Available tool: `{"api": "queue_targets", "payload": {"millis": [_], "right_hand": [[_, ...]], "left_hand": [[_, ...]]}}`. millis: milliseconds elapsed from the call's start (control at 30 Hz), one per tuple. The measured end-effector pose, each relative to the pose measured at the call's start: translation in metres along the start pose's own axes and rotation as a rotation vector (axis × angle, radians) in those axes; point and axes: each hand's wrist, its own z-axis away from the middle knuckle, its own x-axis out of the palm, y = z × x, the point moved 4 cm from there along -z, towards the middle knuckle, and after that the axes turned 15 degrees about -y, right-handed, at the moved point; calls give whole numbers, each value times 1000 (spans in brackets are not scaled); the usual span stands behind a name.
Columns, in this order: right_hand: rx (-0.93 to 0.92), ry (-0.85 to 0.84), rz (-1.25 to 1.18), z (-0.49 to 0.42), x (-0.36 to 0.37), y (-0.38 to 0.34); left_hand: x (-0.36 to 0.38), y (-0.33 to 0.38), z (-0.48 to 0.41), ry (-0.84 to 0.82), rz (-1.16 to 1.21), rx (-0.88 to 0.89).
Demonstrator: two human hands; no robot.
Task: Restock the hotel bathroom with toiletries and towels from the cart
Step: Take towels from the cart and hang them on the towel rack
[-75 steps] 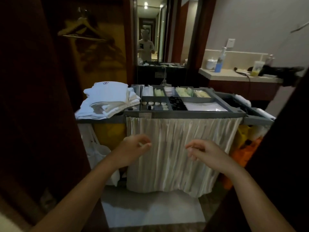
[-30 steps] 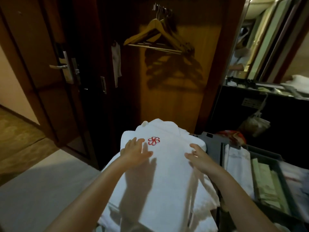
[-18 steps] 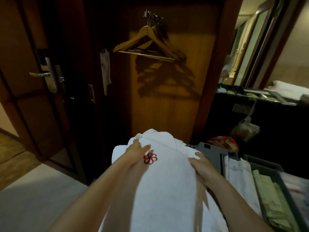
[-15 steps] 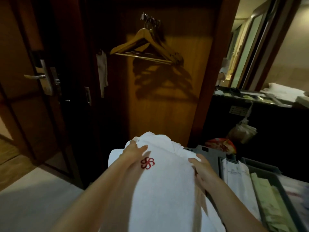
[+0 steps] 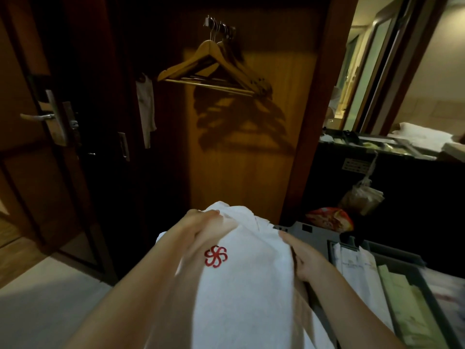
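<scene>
While I watch the head feed, the white folded towel [image 5: 241,285] lies at the left end of the housekeeping cart [image 5: 312,231], just beside the grey tray [image 5: 397,258]. It is thick terry, clean, with a red embroidered pinwheel logo [image 5: 215,256] facing up near its far left part. I see the left hand [image 5: 201,227] on the far edge, fingers curled over the fold and gripping it, though the hand is blurred. I see the right hand [image 5: 304,258] holding the towel's right edge, thumb on top, fingers tucked under. White and pale green sachets [image 5: 357,270] fill the tray. Wooden hangers [image 5: 214,66] hang behind.
</scene>
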Motion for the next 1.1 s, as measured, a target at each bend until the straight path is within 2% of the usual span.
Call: {"api": "queue_targets", "payload": {"millis": [167, 267, 400, 467, 600, 700, 767, 867, 967, 1100], "right_hand": [[-62, 21, -44, -8, -9, 2], [-172, -36, -129, -8, -7, -3], [-272, -158, -254, 1, 1, -19], [-275, -228, -237, 7, 6, -25], [-210, -236, -242, 13, 18, -32], [-309, -175, -111, 7, 23, -43], [-319, -158, -122, 9, 32, -50], [-289, -222, -167, 15, 47, -61], [-328, -329, -168, 24, 64, -73], [-362, -445, -137, 42, 82, -85]], "left_hand": [[7, 8, -4, -135, 52, 45], [6, 10, -5, -99, 54, 53], [4, 12, -2, -23, 208, 163], [3, 14, 4, 10, 305, 207], [-5, 21, 16, 56, 505, 233], [-17, 24, 24, 50, 611, 158], [-24, 31, 36, 2, 580, 147], [-32, 42, 61, -7, 522, 180], [-40, 55, 94, 70, 441, 295], [-49, 66, 145, 257, 405, 479]]}}
